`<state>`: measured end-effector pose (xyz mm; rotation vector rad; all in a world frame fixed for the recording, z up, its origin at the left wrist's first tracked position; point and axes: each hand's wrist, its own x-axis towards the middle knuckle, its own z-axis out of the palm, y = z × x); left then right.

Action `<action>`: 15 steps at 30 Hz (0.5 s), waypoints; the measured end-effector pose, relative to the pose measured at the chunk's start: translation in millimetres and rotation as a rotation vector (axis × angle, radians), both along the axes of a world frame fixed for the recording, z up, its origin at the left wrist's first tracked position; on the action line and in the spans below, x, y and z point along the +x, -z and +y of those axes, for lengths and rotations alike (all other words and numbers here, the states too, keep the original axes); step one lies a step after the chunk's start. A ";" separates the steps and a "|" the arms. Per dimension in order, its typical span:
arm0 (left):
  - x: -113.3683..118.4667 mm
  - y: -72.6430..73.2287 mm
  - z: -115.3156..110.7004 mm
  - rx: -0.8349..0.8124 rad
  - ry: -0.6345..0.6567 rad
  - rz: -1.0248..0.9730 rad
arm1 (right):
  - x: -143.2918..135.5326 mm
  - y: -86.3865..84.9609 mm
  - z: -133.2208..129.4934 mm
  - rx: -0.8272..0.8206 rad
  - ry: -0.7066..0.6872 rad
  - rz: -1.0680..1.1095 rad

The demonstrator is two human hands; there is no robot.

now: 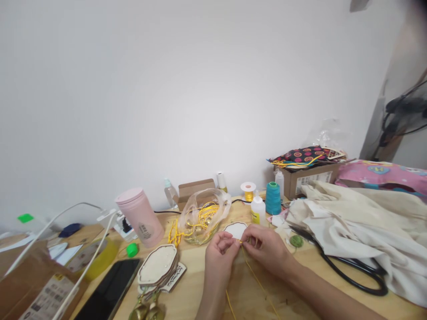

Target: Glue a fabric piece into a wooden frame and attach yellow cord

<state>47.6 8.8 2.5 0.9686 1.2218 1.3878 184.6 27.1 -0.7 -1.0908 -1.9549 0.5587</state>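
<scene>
Near the middle of the wooden table, my left hand (220, 251) and my right hand (263, 243) meet fingertip to fingertip. Both pinch a thin yellow cord (251, 272), whose strands trail down toward the table's near edge. Just behind the fingers is a white plaque with a scalloped dark rim (236, 229), partly covered by my hands; whether the cord is fastened to it I cannot tell. To the left, similar plaques lie in a stack (158, 266), with brass bells (147, 310) at its near end. A clear plastic bag (203, 218) holding yellow cord and bells sits beyond my left hand.
A pink tumbler (140, 218), a phone (108, 291) and a yellow tape roll (95, 258) stand or lie left. Behind my right hand are a glue bottle (258, 209) and a teal thread cone (273, 198). Black-handled scissors (353, 271) lie partly under cream cloth (367, 222) at right.
</scene>
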 end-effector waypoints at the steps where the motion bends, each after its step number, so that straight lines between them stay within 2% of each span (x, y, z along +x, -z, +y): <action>1: 0.3 -2.0 -0.7 0.019 0.002 0.021 | 0.2 -1.0 -0.5 -0.012 0.000 0.006; 8: 2.6 -4.6 -2.4 0.063 0.039 0.149 | -1.6 -7.9 -1.0 -0.142 -0.013 0.070; 15: 3.3 -2.1 -6.7 0.066 0.087 0.279 | -0.6 -3.9 1.4 -0.208 -0.012 0.102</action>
